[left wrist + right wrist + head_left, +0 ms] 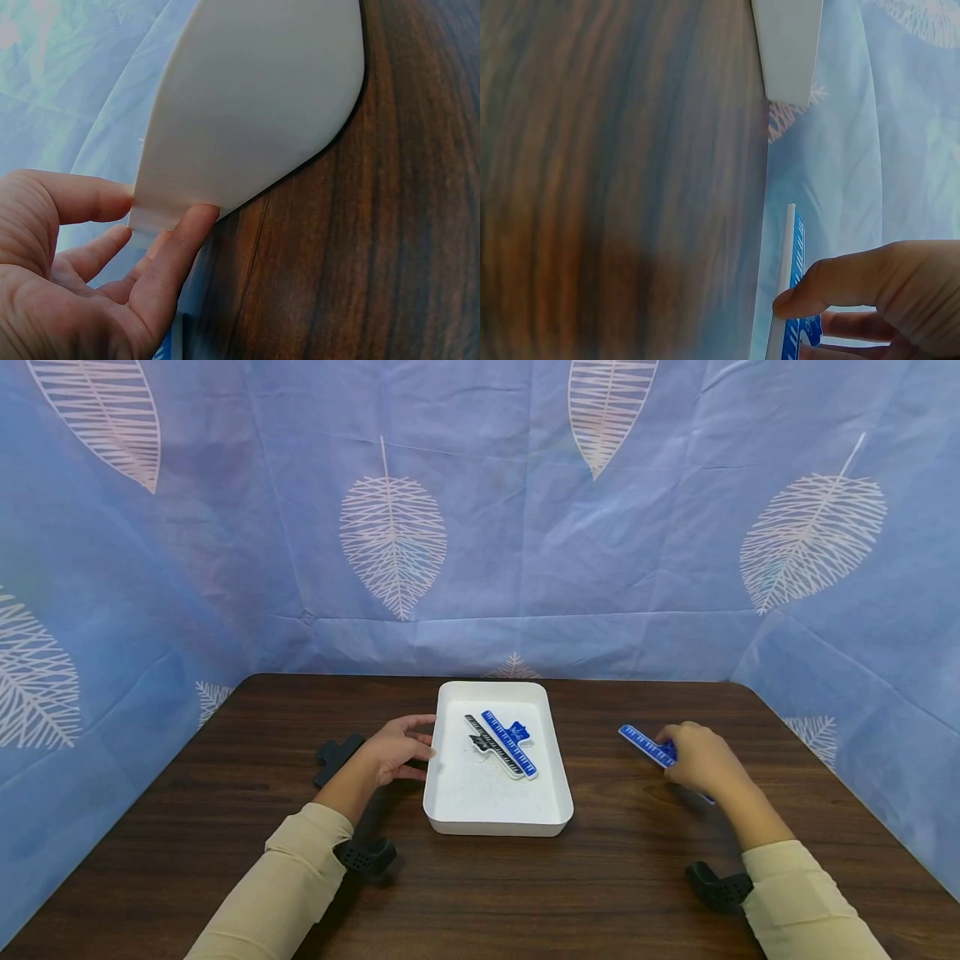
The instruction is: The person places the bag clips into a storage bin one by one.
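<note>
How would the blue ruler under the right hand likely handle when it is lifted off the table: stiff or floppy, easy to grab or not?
The blue ruler looks thin and straight in the right wrist view, so probably stiff and light. It lies flat on the table, so the right hand would likely need to tip an edge. Its glossy face may be somewhat slippery.

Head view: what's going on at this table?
A person sits at a dark wooden table. Their left hand touches the left wall of a white tray, fingers straight. The tray holds a black ruler and a blue ruler, lying side by side. Their right hand has its grip on a second blue ruler lying on the table right of the tray.
</note>
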Demonstrator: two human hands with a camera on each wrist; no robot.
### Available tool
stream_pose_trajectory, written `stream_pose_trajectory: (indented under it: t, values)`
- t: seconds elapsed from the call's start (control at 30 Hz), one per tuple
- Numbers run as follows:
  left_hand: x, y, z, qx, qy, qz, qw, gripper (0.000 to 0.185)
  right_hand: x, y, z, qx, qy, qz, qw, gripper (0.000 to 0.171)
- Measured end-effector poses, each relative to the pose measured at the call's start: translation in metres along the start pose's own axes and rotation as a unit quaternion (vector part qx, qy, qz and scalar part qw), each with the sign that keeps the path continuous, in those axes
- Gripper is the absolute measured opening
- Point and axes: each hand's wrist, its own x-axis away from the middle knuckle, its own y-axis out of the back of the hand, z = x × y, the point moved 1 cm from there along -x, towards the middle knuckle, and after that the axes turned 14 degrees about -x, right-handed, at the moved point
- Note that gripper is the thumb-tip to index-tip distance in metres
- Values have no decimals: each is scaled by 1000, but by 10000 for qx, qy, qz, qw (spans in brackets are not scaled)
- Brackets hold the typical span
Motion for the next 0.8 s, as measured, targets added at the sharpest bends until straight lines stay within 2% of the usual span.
stream_pose_trajectory:
  t: [0.47,0.8]
  values:
    - [2,0,-2,18,31,49,10000,70,-4,-3,26,101,368,-207,9991,37]
    - [3,1,-2,1,63,31,10000,70,-10,-2,41,94,503,-198,9985,37]
